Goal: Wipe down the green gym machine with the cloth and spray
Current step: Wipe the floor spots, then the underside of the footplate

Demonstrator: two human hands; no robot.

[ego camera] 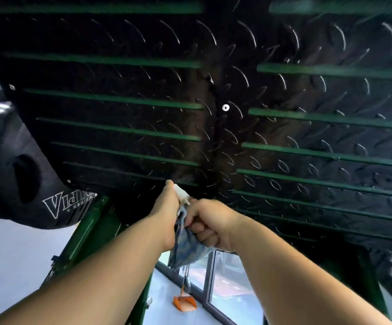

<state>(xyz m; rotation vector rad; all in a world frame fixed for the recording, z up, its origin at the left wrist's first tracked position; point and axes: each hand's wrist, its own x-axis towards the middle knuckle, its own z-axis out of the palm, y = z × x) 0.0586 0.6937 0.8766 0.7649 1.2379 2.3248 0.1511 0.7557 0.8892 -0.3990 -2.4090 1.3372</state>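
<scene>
Black diamond-plate footplate [143, 38] with green strips [120, 99] pretty much fills the view; left hand [167, 213] grips the white spray nozzle [182, 195], right hand [213, 224] clutches the blue cloth [185, 252].

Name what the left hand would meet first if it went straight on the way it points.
Most likely the black tread plate right ahead of the left hand and its spray nozzle. Nothing shows between them, though depth is unclear.
</scene>
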